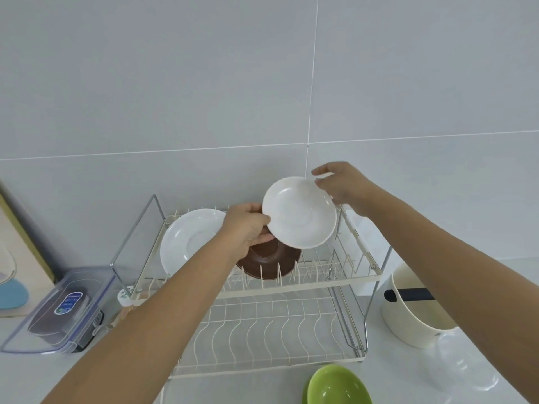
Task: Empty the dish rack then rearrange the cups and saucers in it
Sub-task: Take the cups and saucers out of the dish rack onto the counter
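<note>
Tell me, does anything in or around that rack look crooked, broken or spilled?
Nothing looks broken or spilled. The brown glazed saucer leans tilted across the prongs of the white wire dish rack, not upright like the large white plate. The left hand holds a white round saucer above it.

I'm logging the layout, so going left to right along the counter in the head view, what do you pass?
Clear lidded container → dish rack → cream pot with a dark handle.
</note>
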